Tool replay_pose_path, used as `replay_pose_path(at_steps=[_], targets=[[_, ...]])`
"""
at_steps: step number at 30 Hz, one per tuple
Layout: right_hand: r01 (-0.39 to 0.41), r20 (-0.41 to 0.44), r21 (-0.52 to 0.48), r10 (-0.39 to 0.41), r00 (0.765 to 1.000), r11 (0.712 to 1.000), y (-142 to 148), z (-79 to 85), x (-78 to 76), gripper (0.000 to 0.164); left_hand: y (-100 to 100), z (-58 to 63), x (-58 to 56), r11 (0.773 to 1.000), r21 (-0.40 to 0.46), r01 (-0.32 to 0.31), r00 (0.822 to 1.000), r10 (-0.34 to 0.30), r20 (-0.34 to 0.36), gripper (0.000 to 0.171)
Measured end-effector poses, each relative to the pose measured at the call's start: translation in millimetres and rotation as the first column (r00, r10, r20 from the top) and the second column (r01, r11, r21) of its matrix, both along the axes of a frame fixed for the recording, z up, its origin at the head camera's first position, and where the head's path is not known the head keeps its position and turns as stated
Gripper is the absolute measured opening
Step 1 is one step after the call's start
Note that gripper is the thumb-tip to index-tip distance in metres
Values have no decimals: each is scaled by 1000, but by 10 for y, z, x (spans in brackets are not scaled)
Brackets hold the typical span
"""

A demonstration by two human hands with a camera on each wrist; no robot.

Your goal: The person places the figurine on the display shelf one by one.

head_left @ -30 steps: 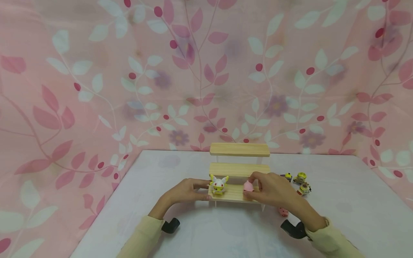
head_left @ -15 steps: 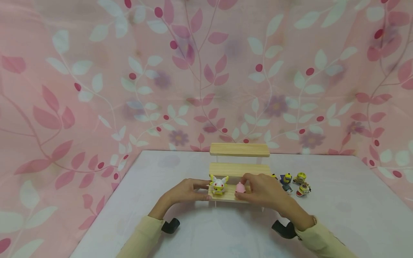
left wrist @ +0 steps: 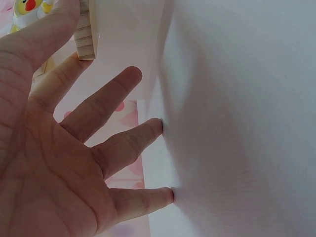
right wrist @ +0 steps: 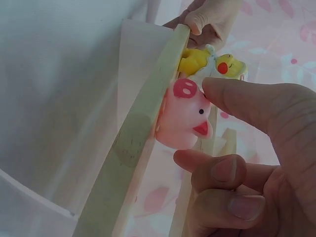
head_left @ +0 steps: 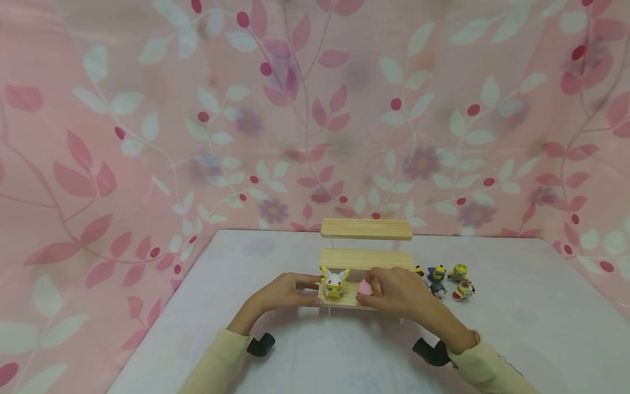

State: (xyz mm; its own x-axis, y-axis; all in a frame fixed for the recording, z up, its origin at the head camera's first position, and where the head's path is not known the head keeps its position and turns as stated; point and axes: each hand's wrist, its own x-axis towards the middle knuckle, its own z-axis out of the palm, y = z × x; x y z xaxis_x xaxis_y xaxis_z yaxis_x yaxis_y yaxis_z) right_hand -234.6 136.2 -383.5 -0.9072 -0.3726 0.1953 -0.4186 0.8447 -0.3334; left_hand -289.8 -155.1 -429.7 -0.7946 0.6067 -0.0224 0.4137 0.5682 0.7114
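Note:
A three-tier wooden display shelf point(head_left: 366, 259) stands on the white-covered table. My left hand point(head_left: 285, 290) pinches the left end of its lowest board between thumb and index finger; the other fingers spread out, as the left wrist view shows. On that board, near the left end, a yellow figurine in a white hood point(head_left: 333, 283) stands upright. To its right is a pink pig figurine point(right wrist: 182, 116), set upright on the board. My right hand point(head_left: 401, 293) has thumb and index finger on opposite sides of the pig, its other fingers curled behind.
Several small figurines point(head_left: 461, 290), yellow and dark ones among them, stand on the table right of the shelf, partly behind my right hand. A pink floral cloth point(head_left: 315, 126) hangs behind the table. Black wrist mounts point(head_left: 261, 345) sit under both wrists.
My right hand has slid left along the lowest board with the pig, nearer the hooded figurine, and has almost stopped in the last half second. The left hand keeps its place.

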Motion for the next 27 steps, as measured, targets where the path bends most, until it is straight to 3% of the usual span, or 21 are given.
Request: replay_pose_path(at_steps=[9,27], targets=[[-22,-55,-42,19,998,999,142,54,86,37,2,14,6,1000,-5,-1,1000,1,4,66],[-31,-40,-61,28,999,998,456,82,254,41,2,-11,-10,1000,0,-9,1000,9,10,66]])
